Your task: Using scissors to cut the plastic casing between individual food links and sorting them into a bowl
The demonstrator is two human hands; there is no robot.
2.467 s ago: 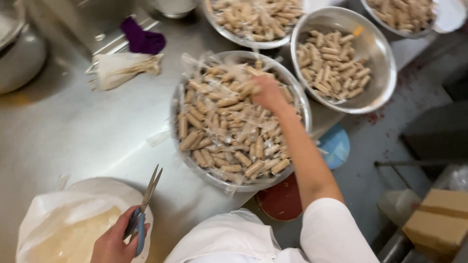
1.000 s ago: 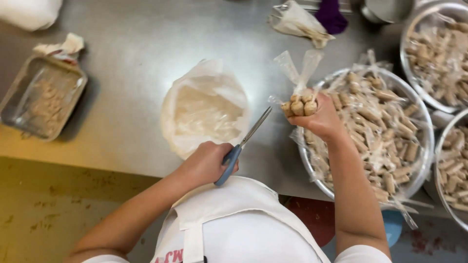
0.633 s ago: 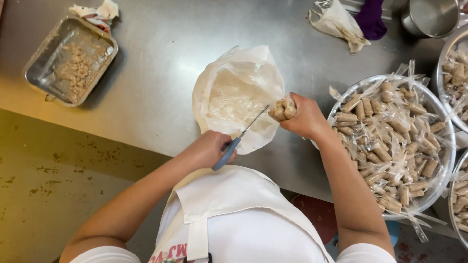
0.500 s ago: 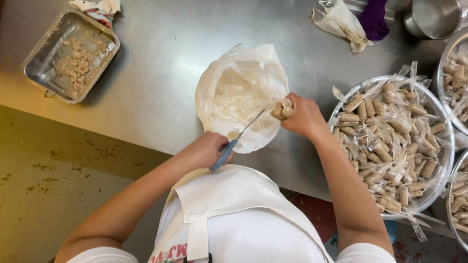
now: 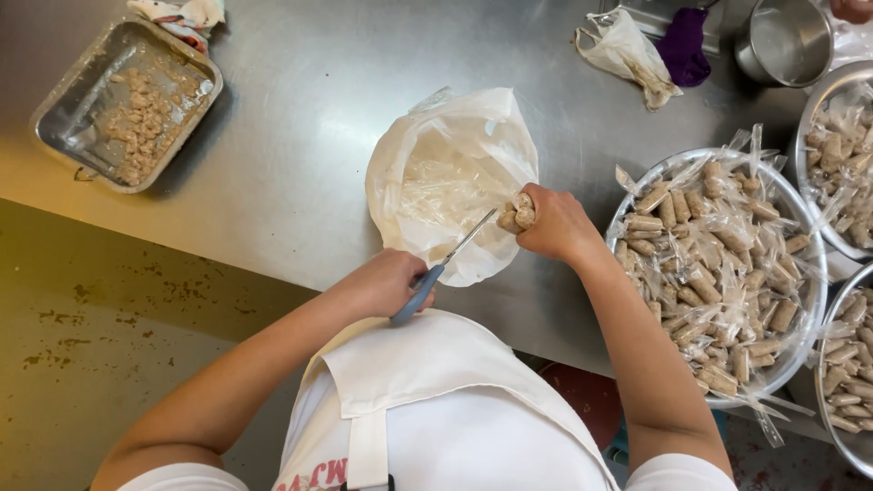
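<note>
Left hand (image 5: 386, 282) sits near the front edge of the steel surface (image 5: 300, 136), fingers curled tight round blue-handled scissors (image 5: 443, 267) with the blades angled up toward the right hand (image 5: 556, 223). That one's fisted on a small bundle of wrapped rolls (image 5: 516, 215), held over the open white plastic bag (image 5: 450, 182). Just right, a big metal bowl (image 5: 814, 264) of wrapped rolls overhangs the edge. Bare steel stretches left to a metal tray (image 5: 64, 114) of scraps.

Steel table (image 5: 300, 164) bears tray (image 5: 55, 118), bag (image 5: 473, 123), bowls (image 5: 800, 209), pot (image 5: 787, 41).
</note>
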